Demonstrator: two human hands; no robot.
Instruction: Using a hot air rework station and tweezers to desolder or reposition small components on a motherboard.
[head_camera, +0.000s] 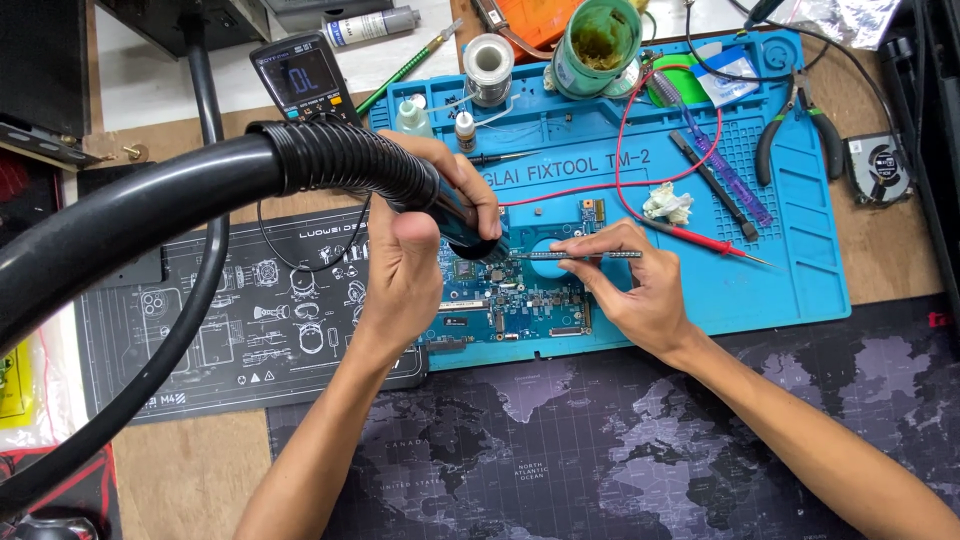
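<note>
My left hand grips the black nozzle end of a thick black hose, its ribbed part running under my fingers; the nozzle mouth points down at a blue circuit board. My right hand pinches a thin pair of tweezers held level, its tip at the board just right of the nozzle. The board lies on a blue silicone work mat.
On the mat lie a red probe lead, a crumpled tissue, pliers, a solder spool and a green tin. A multimeter sits at the back left. A black printed mat and a world-map mat lie nearer.
</note>
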